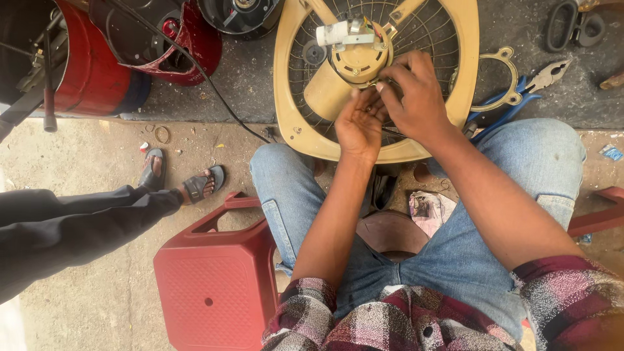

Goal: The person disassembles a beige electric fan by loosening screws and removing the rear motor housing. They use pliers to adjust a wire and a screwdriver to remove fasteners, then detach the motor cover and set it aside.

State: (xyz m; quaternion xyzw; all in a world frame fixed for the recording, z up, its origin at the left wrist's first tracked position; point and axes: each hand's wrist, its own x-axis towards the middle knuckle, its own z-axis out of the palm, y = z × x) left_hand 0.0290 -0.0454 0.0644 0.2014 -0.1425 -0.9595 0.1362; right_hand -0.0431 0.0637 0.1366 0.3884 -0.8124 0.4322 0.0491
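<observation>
Gripping round beige plastic fan motor (359,60), both hands.

count, head view:
- beige fan guards (455,78): 1, far centre
- white capacitor blocks (333,32) on the fan hub: 1
- pliers (543,77) with blue handles: 1, far right
- red plastic stools (214,286): 1 whole at near left; a second red edge (601,218) at right, kind unclear
- red drum-shaped housings (91,71): 1, far left
- sandalled feet (153,170) of another person: 2
- own hands: 2, left hand (359,123), right hand (416,97)
</observation>
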